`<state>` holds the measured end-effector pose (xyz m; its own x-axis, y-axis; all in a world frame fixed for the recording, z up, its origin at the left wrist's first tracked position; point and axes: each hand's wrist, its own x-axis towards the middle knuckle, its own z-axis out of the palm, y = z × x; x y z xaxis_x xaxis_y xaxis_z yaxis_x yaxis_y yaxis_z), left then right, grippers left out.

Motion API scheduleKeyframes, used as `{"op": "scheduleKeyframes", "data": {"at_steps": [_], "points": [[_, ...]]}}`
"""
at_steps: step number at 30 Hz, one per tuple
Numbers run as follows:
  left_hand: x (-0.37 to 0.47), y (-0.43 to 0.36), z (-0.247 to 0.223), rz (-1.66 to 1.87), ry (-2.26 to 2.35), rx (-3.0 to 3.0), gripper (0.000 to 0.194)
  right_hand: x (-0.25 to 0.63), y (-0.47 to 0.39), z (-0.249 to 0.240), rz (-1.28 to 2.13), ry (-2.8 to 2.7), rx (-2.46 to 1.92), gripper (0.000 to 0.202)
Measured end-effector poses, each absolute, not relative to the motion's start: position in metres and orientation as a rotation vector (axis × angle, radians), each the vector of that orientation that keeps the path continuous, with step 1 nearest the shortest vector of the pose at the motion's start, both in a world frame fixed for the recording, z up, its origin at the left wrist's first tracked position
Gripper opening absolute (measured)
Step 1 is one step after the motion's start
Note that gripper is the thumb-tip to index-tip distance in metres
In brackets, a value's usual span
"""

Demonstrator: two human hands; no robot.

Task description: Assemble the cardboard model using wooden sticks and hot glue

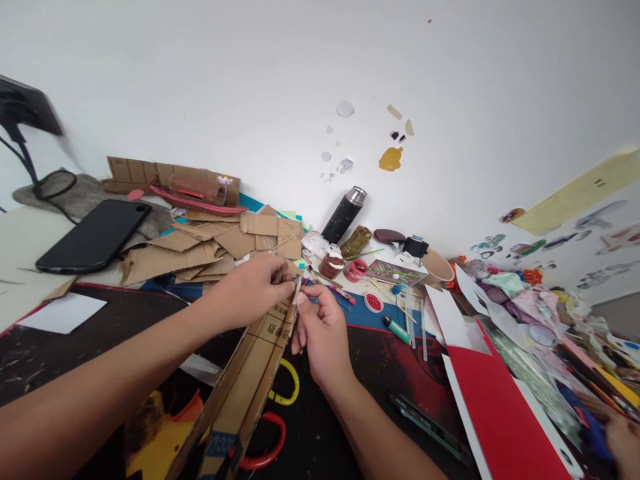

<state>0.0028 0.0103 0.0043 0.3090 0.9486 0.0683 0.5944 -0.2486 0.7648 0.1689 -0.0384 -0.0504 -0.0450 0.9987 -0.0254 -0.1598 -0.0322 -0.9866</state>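
Observation:
A long folded cardboard piece (250, 380) with printed characters slants from the bottom edge up to both hands. At its far end, my left hand (255, 290) is closed, its fingers bent over the cardboard's top. My right hand (320, 327) pinches a small whitish strip (298, 291) against the cardboard's right edge. The two hands' fingertips are close together there. Beneath the cardboard lie scissors with a yellow handle (287, 383) and a red handle (270, 443); their blades are mostly hidden.
Behind are cardboard scraps (200, 250), a black phone (95, 233), a black thermos (344, 217) and small paint jars (331, 263). At right lie a cutter (430, 427), red card (500, 407) and craft clutter. Another person's hand (623, 433) shows at lower right.

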Motion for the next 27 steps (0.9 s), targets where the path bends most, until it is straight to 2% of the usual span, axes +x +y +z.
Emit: {"op": "scheduleKeyframes", "data": {"at_steps": [27], "points": [[0.0035,0.0093,0.0058,0.704,1.368,1.961,0.019,0.1687,-0.0396,-0.0488,1.343,-1.098,-1.086,0.045]]}}
